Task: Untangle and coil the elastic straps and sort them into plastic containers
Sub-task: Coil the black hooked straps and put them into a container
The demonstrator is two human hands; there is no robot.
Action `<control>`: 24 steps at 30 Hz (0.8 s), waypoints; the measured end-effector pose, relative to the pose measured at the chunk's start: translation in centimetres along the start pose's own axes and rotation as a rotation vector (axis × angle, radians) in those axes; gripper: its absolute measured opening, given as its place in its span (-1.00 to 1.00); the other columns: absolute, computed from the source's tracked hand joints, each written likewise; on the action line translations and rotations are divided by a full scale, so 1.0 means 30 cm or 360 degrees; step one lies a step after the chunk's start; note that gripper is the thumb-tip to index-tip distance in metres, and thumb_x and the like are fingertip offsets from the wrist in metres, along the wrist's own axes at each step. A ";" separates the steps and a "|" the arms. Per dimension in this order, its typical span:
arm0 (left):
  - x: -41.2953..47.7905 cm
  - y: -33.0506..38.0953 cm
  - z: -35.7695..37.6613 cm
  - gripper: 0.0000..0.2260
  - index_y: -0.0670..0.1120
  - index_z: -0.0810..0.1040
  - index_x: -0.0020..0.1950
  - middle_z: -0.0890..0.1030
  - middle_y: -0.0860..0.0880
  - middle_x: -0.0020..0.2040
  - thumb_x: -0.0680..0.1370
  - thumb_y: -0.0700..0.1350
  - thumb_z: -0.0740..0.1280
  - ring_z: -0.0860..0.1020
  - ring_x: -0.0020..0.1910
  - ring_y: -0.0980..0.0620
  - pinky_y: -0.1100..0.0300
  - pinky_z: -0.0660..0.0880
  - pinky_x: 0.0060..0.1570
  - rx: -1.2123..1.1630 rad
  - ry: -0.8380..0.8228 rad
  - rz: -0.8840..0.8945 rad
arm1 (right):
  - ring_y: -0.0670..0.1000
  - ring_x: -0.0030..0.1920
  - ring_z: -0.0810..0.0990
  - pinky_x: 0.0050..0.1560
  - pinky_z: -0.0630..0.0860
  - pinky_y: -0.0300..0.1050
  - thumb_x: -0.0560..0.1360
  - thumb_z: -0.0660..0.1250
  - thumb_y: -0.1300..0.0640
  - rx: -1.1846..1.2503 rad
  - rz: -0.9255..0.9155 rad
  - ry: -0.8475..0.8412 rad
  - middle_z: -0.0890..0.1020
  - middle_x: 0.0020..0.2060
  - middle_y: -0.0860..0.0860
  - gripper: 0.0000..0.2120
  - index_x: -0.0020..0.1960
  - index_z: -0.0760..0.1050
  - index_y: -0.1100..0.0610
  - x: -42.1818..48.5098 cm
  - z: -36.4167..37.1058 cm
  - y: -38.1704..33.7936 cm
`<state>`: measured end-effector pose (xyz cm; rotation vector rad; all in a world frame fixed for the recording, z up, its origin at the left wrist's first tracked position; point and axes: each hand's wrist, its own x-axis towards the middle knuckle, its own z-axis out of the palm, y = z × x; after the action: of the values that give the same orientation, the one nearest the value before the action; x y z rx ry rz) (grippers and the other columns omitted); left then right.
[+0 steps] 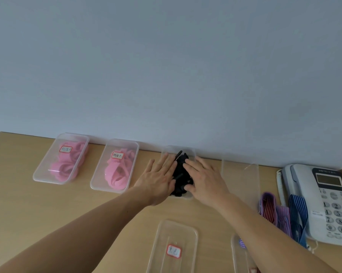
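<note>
While both hands lie flat on either side of the black straps (pixel 181 174), the person appears to be at the packing step for this colour: settling the dark bundle into the third container (pixel 186 197) in the row along the wall. The left hand (pixel 158 180) has straight, spread fingers against the bundle's left flank. The right hand (pixel 205 180) mirrors it, fingers extended over the right flank and the thumb touching the straps low down. Neither hand grips anything; both are wide and flat, pressing inward and down. One stiff black end sticks up above the rim at the far side, so the bundle is not fully tucked in.

Two containers further left, the first pink container (pixel 61 158) and the second pink container (pixel 115 166), seem finished, each under a labelled lid. A loose labelled lid (pixel 174 249) lies near the desk's (pixel 48 213) front edge, likely meant for the black box. Right of the hands stands an empty container (pixel 241 184), and striped straps (pixel 280 211) lie in a heap against the telephone (pixel 323 194), unsorted.

The next move probably calls for pushing the stray end below the rim, then one hand holding the springy coil down while the other fetches the lid and presses it on before the elastic lifts again.
</note>
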<state>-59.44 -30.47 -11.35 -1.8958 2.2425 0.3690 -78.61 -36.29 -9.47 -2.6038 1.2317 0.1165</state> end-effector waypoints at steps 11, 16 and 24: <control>-0.139 -0.013 -0.053 -0.45 -0.04 -0.07 0.62 -0.14 0.06 0.63 0.67 0.07 -0.01 -0.27 0.58 0.04 -0.02 -0.11 0.53 -0.0222 0.0177 0.0111 | 0.06 0.39 0.33 0.29 0.38 0.02 0.52 0.32 -0.04 0.0165 0.0304 0.0238 0.34 0.45 -0.06 -0.45 0.47 0.34 0.05 -0.139 -0.050 -0.141; -0.287 -0.036 0.013 -0.45 -0.02 -0.01 0.62 -0.12 0.08 0.62 0.66 0.03 0.06 -0.29 0.55 0.12 0.08 -0.11 0.54 -0.0287 0.0235 0.0246 | 0.10 0.30 0.41 0.19 0.44 -0.01 0.54 0.26 0.01 0.0109 0.0707 0.0295 0.43 0.33 0.01 -0.56 0.39 0.36 0.08 -0.308 0.014 -0.263; -0.424 -0.028 0.109 -0.51 -0.01 0.14 0.57 -0.18 0.03 0.62 0.64 0.00 0.09 -0.24 0.59 0.01 0.03 -0.04 0.52 -0.0240 0.0068 0.0327 | 0.13 0.17 0.48 0.05 0.45 0.01 0.53 0.17 -0.21 0.0305 0.1188 -0.0274 0.49 0.15 0.05 -0.54 0.25 0.40 0.10 -0.472 0.150 -0.438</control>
<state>-56.54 -17.65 -10.77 -1.7597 2.5118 0.5469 -77.35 -16.51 -8.66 -1.8144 1.9591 0.3300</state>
